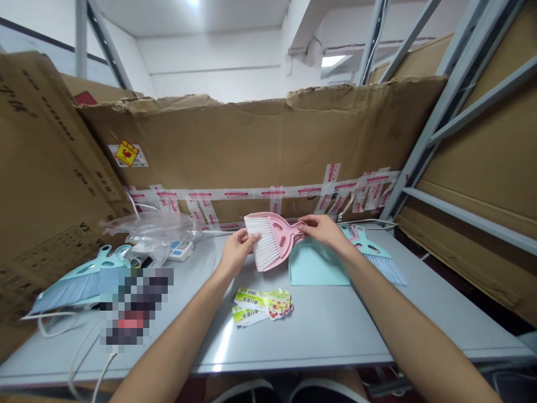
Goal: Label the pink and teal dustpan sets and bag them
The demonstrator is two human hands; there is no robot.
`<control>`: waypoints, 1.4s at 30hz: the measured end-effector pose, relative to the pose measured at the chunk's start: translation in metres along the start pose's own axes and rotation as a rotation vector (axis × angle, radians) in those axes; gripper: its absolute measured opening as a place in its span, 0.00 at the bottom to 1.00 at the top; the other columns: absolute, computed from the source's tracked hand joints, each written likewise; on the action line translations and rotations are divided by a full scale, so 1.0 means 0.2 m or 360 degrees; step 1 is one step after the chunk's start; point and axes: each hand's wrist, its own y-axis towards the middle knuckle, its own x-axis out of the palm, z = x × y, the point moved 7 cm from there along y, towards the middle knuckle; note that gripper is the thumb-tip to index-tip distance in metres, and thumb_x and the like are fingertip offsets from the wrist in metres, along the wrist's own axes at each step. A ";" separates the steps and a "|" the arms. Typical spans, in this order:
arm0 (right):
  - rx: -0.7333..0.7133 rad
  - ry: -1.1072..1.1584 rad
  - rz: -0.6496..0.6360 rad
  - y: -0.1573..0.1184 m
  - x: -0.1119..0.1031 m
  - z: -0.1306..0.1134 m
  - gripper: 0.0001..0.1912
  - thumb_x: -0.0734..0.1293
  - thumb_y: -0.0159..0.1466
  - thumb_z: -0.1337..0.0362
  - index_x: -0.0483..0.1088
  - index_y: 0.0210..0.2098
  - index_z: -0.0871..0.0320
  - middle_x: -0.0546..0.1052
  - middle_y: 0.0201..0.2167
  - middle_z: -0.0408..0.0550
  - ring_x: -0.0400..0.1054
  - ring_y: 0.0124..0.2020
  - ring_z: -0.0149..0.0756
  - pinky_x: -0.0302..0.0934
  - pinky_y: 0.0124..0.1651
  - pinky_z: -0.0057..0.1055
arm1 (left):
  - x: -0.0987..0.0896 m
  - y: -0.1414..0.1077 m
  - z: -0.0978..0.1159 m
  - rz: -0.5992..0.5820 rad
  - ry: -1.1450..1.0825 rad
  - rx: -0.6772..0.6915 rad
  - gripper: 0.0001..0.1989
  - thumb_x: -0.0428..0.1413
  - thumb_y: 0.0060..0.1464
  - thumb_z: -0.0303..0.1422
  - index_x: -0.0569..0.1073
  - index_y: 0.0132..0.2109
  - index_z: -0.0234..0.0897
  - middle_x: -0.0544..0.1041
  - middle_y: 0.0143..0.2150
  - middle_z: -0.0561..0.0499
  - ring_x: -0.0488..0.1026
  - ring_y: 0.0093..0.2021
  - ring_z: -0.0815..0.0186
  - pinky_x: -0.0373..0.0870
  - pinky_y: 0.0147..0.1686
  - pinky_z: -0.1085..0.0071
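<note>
Two bare hands hold a pink brush-and-dustpan set point(282, 239) above a gray table point(319, 336), the left hand point(238, 251) pinching the white bristle end, the right hand point(321, 229) gripping the handle end. Nearer lie green-and-white printed labels point(251, 307); a mint dustpan point(316, 268) rests to the right, a mint brush point(373, 252) farther right.
</note>
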 end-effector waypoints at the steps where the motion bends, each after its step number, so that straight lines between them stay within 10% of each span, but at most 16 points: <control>1: -0.0031 -0.0101 0.0007 0.00 0.00 -0.01 0.12 0.84 0.54 0.66 0.87 0.38 0.57 0.88 0.33 0.51 0.82 0.31 0.42 0.79 0.37 0.35 | 0.00 0.00 0.01 0.0000 0.0007 0.0022 0.31 0.80 0.45 0.45 0.84 0.52 0.33 0.89 0.45 0.38 0.86 0.43 0.51 0.82 0.40 0.64; 9: -0.0155 -0.1565 0.0230 -0.06 0.02 -0.09 0.16 0.70 0.71 0.68 0.83 0.56 0.61 0.88 0.50 0.60 0.83 0.55 0.50 0.70 0.61 0.38 | 0.05 -0.04 0.03 0.0011 0.0056 0.0045 0.34 0.77 0.46 0.55 0.83 0.50 0.34 0.88 0.44 0.42 0.85 0.40 0.56 0.82 0.39 0.65; 16: -0.0137 -0.1575 0.0189 -0.07 0.03 -0.13 0.17 0.64 0.73 0.75 0.83 0.52 0.62 0.87 0.50 0.63 0.83 0.54 0.51 0.70 0.61 0.39 | 0.01 -0.01 0.00 0.0096 0.0091 0.0045 0.38 0.72 0.45 0.65 0.84 0.45 0.34 0.85 0.35 0.47 0.79 0.31 0.62 0.80 0.33 0.67; 24: -0.0012 -0.0160 0.0157 -0.02 -0.67 -0.29 0.16 0.79 0.65 0.59 0.84 0.51 0.57 0.88 0.48 0.56 0.84 0.40 0.41 0.80 0.44 0.35 | -0.06 0.01 0.00 0.0310 -0.0263 0.0057 0.30 0.77 0.45 0.48 0.81 0.48 0.34 0.85 0.40 0.47 0.82 0.36 0.63 0.80 0.39 0.67; 28: 0.0348 -0.0307 -0.0050 -0.04 -0.91 -0.13 0.17 0.82 0.58 0.61 0.87 0.46 0.59 0.88 0.46 0.59 0.81 0.37 0.39 0.77 0.38 0.31 | 0.00 -0.02 -0.03 0.0250 -0.0370 -0.0099 0.28 0.75 0.44 0.36 0.78 0.52 0.36 0.85 0.41 0.48 0.82 0.36 0.65 0.80 0.39 0.69; 32: 0.0580 -0.0713 -0.0047 -0.07 -1.03 0.10 0.10 0.80 0.56 0.64 0.88 0.38 0.59 0.87 0.33 0.53 0.77 0.28 0.36 0.74 0.33 0.30 | 0.08 -0.07 -0.05 0.0153 -0.0410 -0.0131 0.54 0.76 0.42 0.29 0.63 0.75 0.42 0.85 0.47 0.47 0.82 0.39 0.65 0.81 0.42 0.67; 35: 0.0587 -0.0936 0.0009 -0.08 -1.08 0.19 0.09 0.78 0.58 0.62 0.87 0.37 0.59 0.85 0.29 0.50 0.77 0.25 0.38 0.76 0.35 0.33 | 0.12 -0.10 -0.07 0.0135 -0.0393 -0.0159 0.62 0.75 0.41 0.26 0.57 0.80 0.49 0.83 0.55 0.45 0.82 0.43 0.64 0.81 0.44 0.67; 42: 0.0053 -0.1209 0.0431 -0.12 -0.84 -0.01 0.16 0.71 0.69 0.56 0.85 0.47 0.59 0.87 0.48 0.60 0.83 0.46 0.51 0.77 0.44 0.38 | 0.17 -0.13 -0.06 0.0084 -0.0228 0.0036 0.32 0.74 0.49 0.39 0.80 0.61 0.39 0.82 0.59 0.41 0.81 0.56 0.55 0.81 0.49 0.64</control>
